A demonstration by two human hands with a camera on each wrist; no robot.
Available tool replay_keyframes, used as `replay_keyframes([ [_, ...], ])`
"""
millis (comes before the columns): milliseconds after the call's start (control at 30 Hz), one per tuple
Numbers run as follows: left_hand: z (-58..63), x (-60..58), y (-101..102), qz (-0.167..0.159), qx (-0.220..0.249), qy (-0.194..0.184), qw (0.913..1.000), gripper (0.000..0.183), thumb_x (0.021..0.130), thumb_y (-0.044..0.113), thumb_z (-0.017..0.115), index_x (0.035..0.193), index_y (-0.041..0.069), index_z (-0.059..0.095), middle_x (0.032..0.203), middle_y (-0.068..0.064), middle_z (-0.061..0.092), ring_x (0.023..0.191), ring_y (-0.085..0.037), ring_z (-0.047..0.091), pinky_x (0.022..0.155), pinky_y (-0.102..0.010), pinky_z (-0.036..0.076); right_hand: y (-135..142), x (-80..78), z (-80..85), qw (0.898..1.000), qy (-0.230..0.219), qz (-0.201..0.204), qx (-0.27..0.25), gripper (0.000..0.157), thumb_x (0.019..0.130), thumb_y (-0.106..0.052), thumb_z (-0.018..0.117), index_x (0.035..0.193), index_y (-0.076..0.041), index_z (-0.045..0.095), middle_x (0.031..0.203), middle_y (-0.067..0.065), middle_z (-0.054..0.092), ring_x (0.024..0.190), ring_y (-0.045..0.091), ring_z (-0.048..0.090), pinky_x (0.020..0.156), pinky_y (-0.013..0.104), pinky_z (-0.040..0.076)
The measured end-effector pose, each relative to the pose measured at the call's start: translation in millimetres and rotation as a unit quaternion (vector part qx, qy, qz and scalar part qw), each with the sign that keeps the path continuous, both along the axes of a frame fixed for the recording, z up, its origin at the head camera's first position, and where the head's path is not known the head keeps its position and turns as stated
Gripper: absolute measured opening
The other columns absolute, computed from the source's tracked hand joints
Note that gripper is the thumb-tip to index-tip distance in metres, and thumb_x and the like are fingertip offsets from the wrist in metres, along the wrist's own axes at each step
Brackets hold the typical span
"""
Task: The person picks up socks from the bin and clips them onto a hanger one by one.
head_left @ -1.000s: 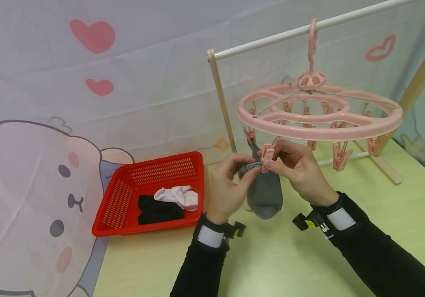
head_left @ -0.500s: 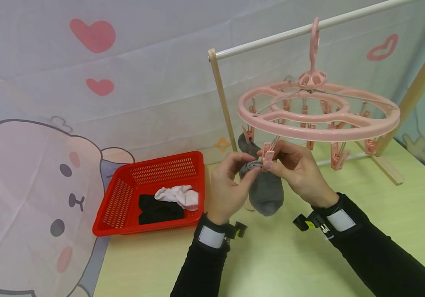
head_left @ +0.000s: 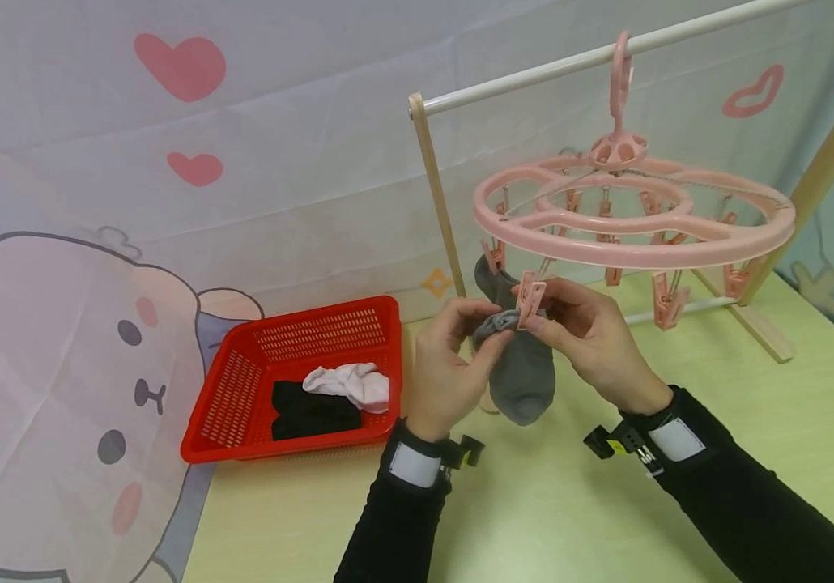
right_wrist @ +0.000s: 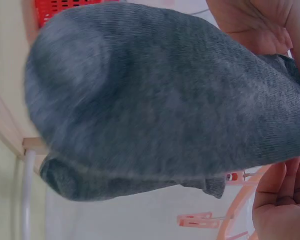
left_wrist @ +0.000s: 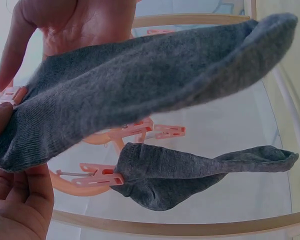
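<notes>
My left hand [head_left: 448, 368] pinches the cuff of a grey sock [head_left: 522, 380], whose foot hangs down below the fingers. On the right, my right hand [head_left: 602, 340] grips a pink clip [head_left: 531, 298] between thumb and fingers, right at the sock's cuff. The clip dangles from the rim of a round pink clip hanger [head_left: 628, 255]. Behind the held sock, a second grey sock [left_wrist: 165, 175] hangs by another pink clip [left_wrist: 97, 175]. The held sock [right_wrist: 165, 95] fills much of the right wrist view and covers part of the second one.
A red basket [head_left: 216, 441] with a black cloth item [head_left: 311, 411] and a white one [head_left: 351, 385] stands left of the hands. The hanger hooks over a white rail [head_left: 519, 81] on wooden posts [head_left: 437, 194]. Several other clips hang beneath the hanger.
The clip in my right hand has tilted and shifted slightly right with the hand. The hanger has swung a little, and the rear sock has turned. My left hand stays almost in place.
</notes>
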State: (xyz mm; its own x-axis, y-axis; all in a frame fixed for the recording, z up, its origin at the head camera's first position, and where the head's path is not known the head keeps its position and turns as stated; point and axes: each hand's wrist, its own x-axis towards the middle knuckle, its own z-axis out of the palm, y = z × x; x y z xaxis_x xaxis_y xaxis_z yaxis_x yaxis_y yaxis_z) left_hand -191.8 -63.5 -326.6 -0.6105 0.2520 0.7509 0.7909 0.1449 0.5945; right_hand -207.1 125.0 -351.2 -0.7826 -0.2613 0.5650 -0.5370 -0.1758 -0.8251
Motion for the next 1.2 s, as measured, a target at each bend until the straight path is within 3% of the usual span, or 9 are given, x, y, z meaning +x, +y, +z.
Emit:
replay_keyframes([
  [267,2.7,-0.6,-2.9,0.03,-0.007,-0.004,0.9995,0.027,0.081,-0.005,0.069,0.105,-0.006,0.057,0.095,-0.018,0.067,0.08,-0.018,0.06,0.073,-0.03,0.054,21.4,1.5,-20.0,1.0,-0.008,-0.017,0.002,0.035,0.092,0.008,0.052,0.127,0.009,0.051,0.104,0.014,0.056,0.095,0.024,0.052,0.081,0.024,0.047],
  [467,2.6,-4.5,-5.2,0.031,-0.004,0.011,0.9994,0.027,0.08,-0.007,0.068,0.104,-0.008,0.056,0.094,-0.019,0.066,0.078,-0.019,0.059,0.07,-0.031,0.053,46.4,5.8,-37.8,0.999,-0.046,-0.018,-0.008,0.034,0.091,0.01,0.052,0.126,0.012,0.049,0.104,0.013,0.057,0.097,0.021,0.053,0.084,0.021,0.047],
  [600,1.9,-6.3,-6.6,0.026,0.001,0.013,0.9996,0.027,0.079,-0.008,0.068,0.104,-0.008,0.056,0.093,-0.019,0.065,0.077,-0.02,0.059,0.069,-0.031,0.053,64.1,10.1,-44.4,0.998,-0.061,-0.02,-0.022,0.019,0.089,0.013,0.053,0.108,0.01,0.054,0.114,0.01,0.057,0.104,0.02,0.054,0.086,0.021,0.048],
  [700,0.3,-6.9,-8.0,0.026,0.002,0.012,0.9996,0.027,0.079,-0.008,0.068,0.104,-0.008,0.056,0.094,-0.019,0.065,0.077,-0.02,0.058,0.069,-0.032,0.053,74.9,12.4,-42.4,0.997,-0.07,-0.023,-0.035,0.012,0.088,0.015,0.053,0.094,0.006,0.049,0.12,0.01,0.056,0.11,0.021,0.053,0.087,0.023,0.048],
  [900,-5.7,-9.2,-9.3,0.031,-0.004,0.01,0.9995,0.028,0.08,-0.008,0.068,0.105,-0.007,0.056,0.092,-0.017,0.064,0.073,-0.019,0.057,0.068,-0.031,0.053,91.1,15.8,-28.7,0.995,-0.045,-0.002,-0.086,0.014,0.087,0.021,0.048,0.096,0.01,0.049,0.12,0.016,0.056,0.107,0.024,0.054,0.088,0.025,0.048],
  [1067,-10.1,-10.5,-9.3,0.041,-0.015,0.009,0.999,0.029,0.081,-0.007,0.068,0.107,-0.006,0.056,0.093,-0.016,0.065,0.072,-0.018,0.056,0.068,-0.029,0.053,99.2,18.4,-18.9,0.995,-0.024,0.004,-0.097,0.03,0.09,0.018,0.046,0.12,0.017,0.047,0.116,0.014,0.058,0.107,0.024,0.056,0.088,0.024,0.048],
  [1200,-11.8,-10.7,-10.1,0.041,-0.019,0.008,0.9989,0.029,0.081,-0.006,0.068,0.108,-0.005,0.056,0.094,-0.016,0.065,0.073,-0.018,0.056,0.069,-0.03,0.053,101.2,17.0,-16.0,0.992,0.015,0.047,-0.115,0.035,0.096,0.012,0.041,0.129,0.021,0.04,0.117,0.019,0.057,0.108,0.029,0.053,0.091,0.027,0.044],
])
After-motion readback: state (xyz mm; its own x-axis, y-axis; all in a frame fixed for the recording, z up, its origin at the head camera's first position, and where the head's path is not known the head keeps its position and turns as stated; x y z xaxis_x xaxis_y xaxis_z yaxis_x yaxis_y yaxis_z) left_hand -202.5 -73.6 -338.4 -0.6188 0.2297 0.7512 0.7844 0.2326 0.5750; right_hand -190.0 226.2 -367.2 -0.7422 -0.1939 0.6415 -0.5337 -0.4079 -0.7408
